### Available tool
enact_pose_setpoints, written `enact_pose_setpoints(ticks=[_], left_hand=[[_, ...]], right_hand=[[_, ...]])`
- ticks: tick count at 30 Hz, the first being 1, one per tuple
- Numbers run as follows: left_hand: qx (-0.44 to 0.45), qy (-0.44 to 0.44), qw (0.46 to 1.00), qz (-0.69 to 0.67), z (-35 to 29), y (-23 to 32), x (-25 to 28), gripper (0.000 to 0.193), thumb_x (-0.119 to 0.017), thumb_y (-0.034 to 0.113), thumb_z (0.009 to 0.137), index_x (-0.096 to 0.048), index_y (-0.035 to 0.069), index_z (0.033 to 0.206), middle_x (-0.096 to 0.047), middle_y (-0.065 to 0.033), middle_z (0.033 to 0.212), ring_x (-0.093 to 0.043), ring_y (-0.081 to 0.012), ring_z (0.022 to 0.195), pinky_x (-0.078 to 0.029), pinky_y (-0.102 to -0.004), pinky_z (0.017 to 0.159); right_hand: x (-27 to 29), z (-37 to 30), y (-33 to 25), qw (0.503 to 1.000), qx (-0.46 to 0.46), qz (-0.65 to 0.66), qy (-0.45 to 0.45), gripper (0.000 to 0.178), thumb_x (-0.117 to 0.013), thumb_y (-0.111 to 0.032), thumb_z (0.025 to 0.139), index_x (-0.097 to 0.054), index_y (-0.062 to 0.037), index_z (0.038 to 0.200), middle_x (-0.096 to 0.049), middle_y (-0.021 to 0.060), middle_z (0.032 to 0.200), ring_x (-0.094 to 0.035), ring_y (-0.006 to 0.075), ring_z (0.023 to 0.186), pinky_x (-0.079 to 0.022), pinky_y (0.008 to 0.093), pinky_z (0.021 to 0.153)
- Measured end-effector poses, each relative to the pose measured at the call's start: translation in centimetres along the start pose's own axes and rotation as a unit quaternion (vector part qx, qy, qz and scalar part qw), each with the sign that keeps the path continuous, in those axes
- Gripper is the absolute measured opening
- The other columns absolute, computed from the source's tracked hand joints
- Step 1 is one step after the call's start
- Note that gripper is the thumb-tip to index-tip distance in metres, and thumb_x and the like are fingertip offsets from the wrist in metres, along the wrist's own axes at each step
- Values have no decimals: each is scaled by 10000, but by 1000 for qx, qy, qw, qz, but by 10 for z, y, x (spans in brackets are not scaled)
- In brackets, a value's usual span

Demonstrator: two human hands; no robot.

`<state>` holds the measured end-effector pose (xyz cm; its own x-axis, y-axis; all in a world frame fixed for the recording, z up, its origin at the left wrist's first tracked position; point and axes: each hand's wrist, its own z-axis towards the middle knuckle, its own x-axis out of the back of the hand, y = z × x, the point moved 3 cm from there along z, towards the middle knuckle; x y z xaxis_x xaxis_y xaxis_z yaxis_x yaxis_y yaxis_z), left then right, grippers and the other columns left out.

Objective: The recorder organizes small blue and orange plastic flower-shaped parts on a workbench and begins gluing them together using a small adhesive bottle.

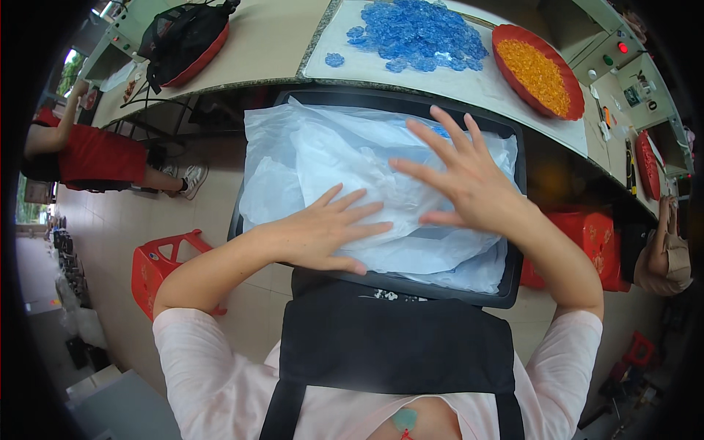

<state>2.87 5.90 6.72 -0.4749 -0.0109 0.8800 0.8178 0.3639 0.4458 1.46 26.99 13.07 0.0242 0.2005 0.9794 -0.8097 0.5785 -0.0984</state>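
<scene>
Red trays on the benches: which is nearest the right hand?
The red tray holding orange pieces; the tray under the black bag lies far left, the third tray far right of the right hand.

- The table (275, 48) has a pale top with a dark speckled edge.
- A white cover (477, 88) lies over its middle part.
- Directly on that cover sits a loose heap of blue pieces (418, 33), with a single blue piece (334, 60) just beside it.
- Also there, to the right, stands a red bowl (576, 99) filled with orange bits (534, 77).
- On the left part rests a red dish (198, 67) with a black bag (180, 37) on top.
- A black tray (385, 99) near the table edge carries crumpled whitish plastic (330, 161).
- The tiled floor (110, 224) bears a red stool (150, 271) and a white shoe (194, 181).
</scene>
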Motion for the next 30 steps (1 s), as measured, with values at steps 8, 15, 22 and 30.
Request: enact_pose_setpoints(ticks=[8, 15, 22, 30], left_hand=[[100, 8, 995, 19, -46, -3, -3, 757, -607, 565, 708, -381, 197, 1329, -359, -163, 1347, -270, -350, 1285, -130, -545, 1049], [108, 336, 920, 171, -32, -4, 54, 860, -770, 381, 571, -387, 224, 1324, -253, -157, 1402, -187, -365, 1308, -147, -573, 1030], [195, 15, 981, 15, 44, -75, 28, 790, -755, 237, 589, -411, 182, 1299, -580, -161, 1064, -498, -332, 1076, -306, -488, 982], [32, 356, 919, 169, 29, -69, 86, 215, -572, 12, 655, -589, 66, 862, -568, -83, 714, -569, -296, 730, -460, -385, 768]], right_hand=[[-64, -21, 32, 963, -182, 80, -180, 783, -727, -236, 667, -339, -223, 1347, -432, 186, 1232, -401, 339, 1175, -259, 523, 1000], [-37, -20, 2, 999, -33, -37, -16, 581, -505, 20, 731, -444, -182, 1273, -514, 92, 923, -506, 247, 885, -363, 397, 890], [-36, -32, 15, 994, -67, -4, -88, 550, -503, 8, 719, -474, -156, 1243, -535, 66, 847, -515, 228, 767, -425, 344, 698], [13, -1, 50, 964, -163, 196, 74, 896, -734, -107, 638, -233, -115, 1380, -501, 151, 1190, -454, 330, 1133, -385, 376, 937]])
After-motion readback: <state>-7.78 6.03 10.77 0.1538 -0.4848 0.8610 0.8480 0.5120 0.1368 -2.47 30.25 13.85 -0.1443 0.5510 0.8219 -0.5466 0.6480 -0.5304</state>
